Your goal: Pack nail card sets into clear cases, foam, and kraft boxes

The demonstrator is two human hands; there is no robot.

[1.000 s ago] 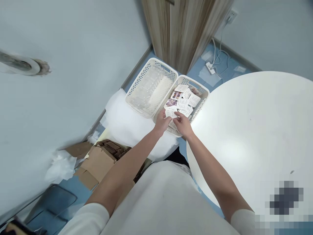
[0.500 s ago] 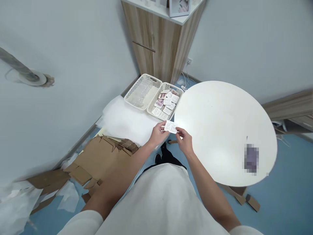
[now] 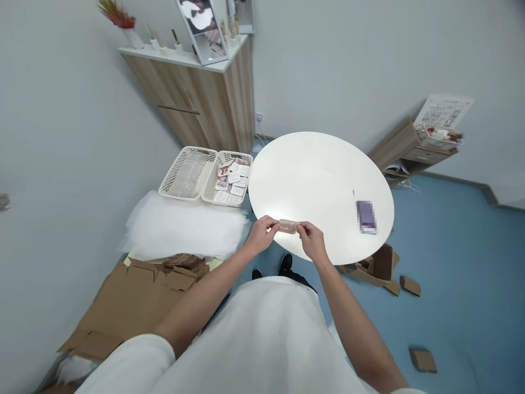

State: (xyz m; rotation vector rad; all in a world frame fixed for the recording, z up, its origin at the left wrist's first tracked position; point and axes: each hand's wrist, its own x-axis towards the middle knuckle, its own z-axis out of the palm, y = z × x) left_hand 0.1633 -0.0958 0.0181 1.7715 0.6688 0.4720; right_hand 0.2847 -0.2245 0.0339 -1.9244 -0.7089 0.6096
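Observation:
A small rounded card (image 3: pixel 288 226) is held level between my two hands, over the near left rim of the round white table (image 3: pixel 324 164). Its brownish-pink face shows now, with details too small to read. My left hand (image 3: pixel 261 235) pinches its left end between thumb and fingers. At the right end, my right hand (image 3: pixel 312 241) has a similar pinch. Beyond my left hand stands a white basket (image 3: pixel 210 191) with several similar cards (image 3: pixel 233 178) in it, some white with print, some pinkish.
A second white basket (image 3: pixel 168 183) holds clear plastic pieces (image 3: pixel 191 172). White foam sheets (image 3: pixel 184 221) and flattened cardboard (image 3: pixel 127 301) lie on the left. A blurred purple object (image 3: pixel 366 215) is on the table. Cardboard boxes (image 3: pixel 383 262) sit below it. A wood-grain cabinet (image 3: pixel 192 98) stands behind.
The card has been turned from its white printed face to its brownish-pink face, still in both hands. My view has swung right, and the table now lies under the card.

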